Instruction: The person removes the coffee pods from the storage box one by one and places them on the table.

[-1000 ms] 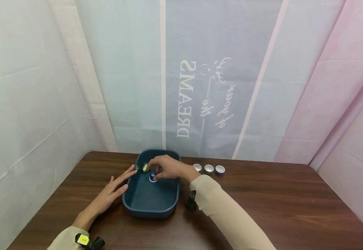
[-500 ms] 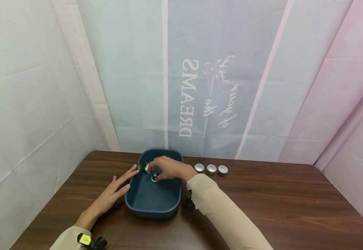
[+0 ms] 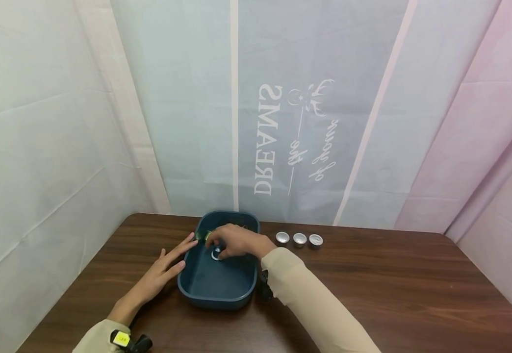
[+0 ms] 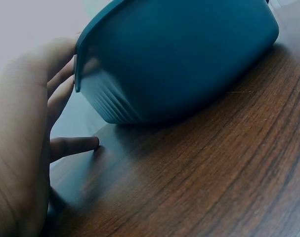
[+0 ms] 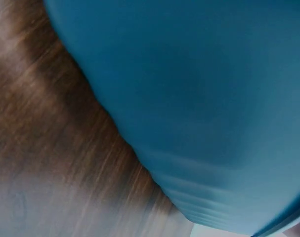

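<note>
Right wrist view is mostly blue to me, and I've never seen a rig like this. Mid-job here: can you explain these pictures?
No machine here: each grip is a person's bare hand. The head picture comes from a camera worn on the head, looking forward and down; the other two come from one camera on each wrist. Your blue patch is the outer wall of a tub, standing on a wooden table. The left grip rests straight fingers against the tub's rim. The right grip reaches into the tub, fingers curled around a small dark piece with a pale rim. A green piece shows by those fingers, mostly hidden. To the tub's right, three silver-topped round pieces stand in a row.
</note>
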`<state>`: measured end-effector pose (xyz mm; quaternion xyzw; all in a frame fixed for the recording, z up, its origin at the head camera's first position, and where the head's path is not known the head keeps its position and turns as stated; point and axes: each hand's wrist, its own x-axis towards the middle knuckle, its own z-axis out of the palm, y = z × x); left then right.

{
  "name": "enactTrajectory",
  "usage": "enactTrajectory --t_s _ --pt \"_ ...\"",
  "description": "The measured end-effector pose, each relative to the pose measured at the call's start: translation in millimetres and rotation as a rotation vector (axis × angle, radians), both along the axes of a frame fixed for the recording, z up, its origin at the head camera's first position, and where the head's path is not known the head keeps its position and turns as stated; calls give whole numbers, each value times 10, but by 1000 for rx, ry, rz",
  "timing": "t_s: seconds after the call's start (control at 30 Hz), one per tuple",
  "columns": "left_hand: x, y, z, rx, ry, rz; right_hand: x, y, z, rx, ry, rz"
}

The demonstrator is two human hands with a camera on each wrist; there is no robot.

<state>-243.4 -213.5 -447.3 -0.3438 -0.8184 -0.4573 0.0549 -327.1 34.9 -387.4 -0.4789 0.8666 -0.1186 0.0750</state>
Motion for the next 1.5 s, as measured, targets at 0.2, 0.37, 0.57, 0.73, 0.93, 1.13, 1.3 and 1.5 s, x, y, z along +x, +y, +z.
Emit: enactTrajectory --t_s 0.2,0.37,0.57,0.73,0.93,1.13,1.3,1.5 --pt "-11 4 -4 7 -5 2 3 13 6 -19 -13 31" --pt "-12 10 1 6 -10 4 9 30 22 -36 -23 37" --pt "-16 11 -2 -10 -16 3 23 45 60 -79 -76 48" --pt "-20 2 -15 -14 -18 4 32 53 107 -117 -106 60" --pt "-26 -15 -44 -16 -18 6 28 73 135 -179 -129 80" --pt "-7 -14 -24 -14 -27 4 26 178 138 -264 -113 91" --pt "-8 -8 -12 -14 -30 5 27 331 164 -342 -96 88" --pt "-20 -21 -17 -13 -25 7 -20 550 205 -465 -107 51"
